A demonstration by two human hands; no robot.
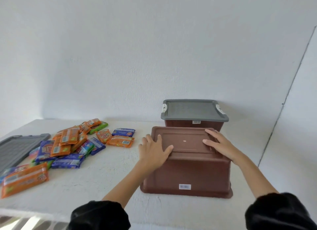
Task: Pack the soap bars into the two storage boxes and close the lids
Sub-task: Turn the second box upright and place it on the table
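Both hands lie flat with fingers straight, gripping nothing. The left hand (155,150) presses on the left side and the right hand (218,144) on the right side of the upturned bottom of a brown storage box (187,174). That box stands upside down on the white table (106,181), with a barcode sticker (185,186) on its near wall. Just behind it stands a second brown box (193,125), upright with its grey lid (192,109) on. To the left the soap bars (68,143) lie loose in a heap on the table, in orange, blue and green wrappers. A loose grey lid (17,148) lies flat at the table's far left edge, beside the heap. Black sleeves (99,216) cover both forearms.
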